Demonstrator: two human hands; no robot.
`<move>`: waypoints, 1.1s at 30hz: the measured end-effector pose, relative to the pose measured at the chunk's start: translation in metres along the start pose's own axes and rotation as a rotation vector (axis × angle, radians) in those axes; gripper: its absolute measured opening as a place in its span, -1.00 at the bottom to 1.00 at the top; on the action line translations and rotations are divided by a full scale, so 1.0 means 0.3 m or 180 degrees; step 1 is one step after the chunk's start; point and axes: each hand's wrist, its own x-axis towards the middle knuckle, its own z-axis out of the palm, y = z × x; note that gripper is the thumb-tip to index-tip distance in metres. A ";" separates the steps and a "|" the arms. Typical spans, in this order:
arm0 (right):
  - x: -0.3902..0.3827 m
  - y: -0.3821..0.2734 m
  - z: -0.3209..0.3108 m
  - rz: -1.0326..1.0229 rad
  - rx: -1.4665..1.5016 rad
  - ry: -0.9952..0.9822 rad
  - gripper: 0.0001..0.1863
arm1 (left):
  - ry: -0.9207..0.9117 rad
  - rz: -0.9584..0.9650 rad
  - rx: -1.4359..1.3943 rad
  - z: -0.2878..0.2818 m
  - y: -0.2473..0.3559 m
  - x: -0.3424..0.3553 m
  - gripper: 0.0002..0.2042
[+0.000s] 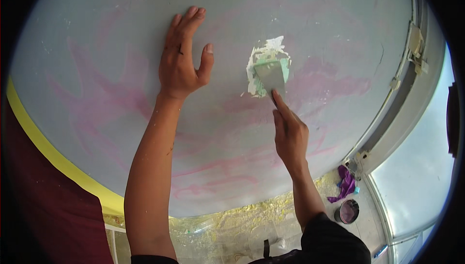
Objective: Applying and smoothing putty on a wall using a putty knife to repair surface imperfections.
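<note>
My right hand (292, 135) grips a putty knife (271, 76), its wide blade laid against a scraped patch (272, 46) on the grey wall (232, 22). White and pale green layers show in that patch, with ragged edges. The handle is mostly hidden in my fist, and one finger presses along the base of the blade. To the left, my left hand (183, 63) rests flat on the wall, thumb spread from the fingers, holding nothing. Dark smudges mark its back. Faint pink and purple paint stains spread over the wall around both hands.
A yellow strip (53, 172) and a dark red cloth surface (48, 206) border the wall at left. Cable and beige boxes (415, 41) run beside the window (416, 167) at right. On the floor below lie yellowish flakes (223, 230), a purple cloth (345, 184) and a dark bucket (347, 211).
</note>
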 end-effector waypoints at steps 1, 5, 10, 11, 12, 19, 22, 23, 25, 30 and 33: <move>-0.018 -0.001 -0.008 -0.0055 0.0205 0.0153 -0.47 | -0.0016 0.0026 0.0040 -0.005 0.001 0.003 -0.49; 0.014 -0.021 -0.007 -0.0071 0.0184 0.0133 -0.46 | -0.0078 -0.0001 0.0076 0.000 0.003 0.035 -0.52; 0.026 -0.005 0.008 -0.0125 0.0274 0.0269 -0.47 | -0.0122 0.0091 0.0191 -0.004 -0.012 0.004 -0.49; -0.006 0.004 0.003 -0.0046 0.0341 0.0274 -0.47 | -0.0105 0.0095 0.0173 -0.001 -0.013 0.002 -0.49; -0.002 0.009 0.008 -0.0051 0.0357 0.0266 -0.47 | -0.0076 0.0088 0.0143 0.005 -0.006 0.006 -0.49; 0.063 -0.003 0.017 -0.0150 0.0206 0.0211 -0.46 | -0.0198 0.0132 0.0280 -0.001 0.004 0.016 -0.54; 0.003 0.016 0.004 -0.0063 0.0304 0.0034 -0.45 | -0.0203 0.0122 0.0332 0.000 -0.001 0.021 -0.56; -0.006 0.027 0.009 -0.0101 0.0252 -0.0053 -0.44 | -0.0206 0.0138 0.0364 0.000 -0.002 0.024 -0.57; 0.062 0.019 0.026 -0.0113 0.0127 0.0035 -0.44 | -0.0225 0.0075 0.0305 0.010 0.025 0.016 -0.58; 0.027 0.042 -0.010 -0.0101 0.0577 0.0217 -0.47 | -0.0192 0.0151 0.0421 0.015 -0.008 0.020 -0.55; 0.054 0.071 0.021 -0.0263 0.0372 0.0139 -0.47 | -0.0280 0.0107 0.0405 0.013 0.004 0.010 -0.57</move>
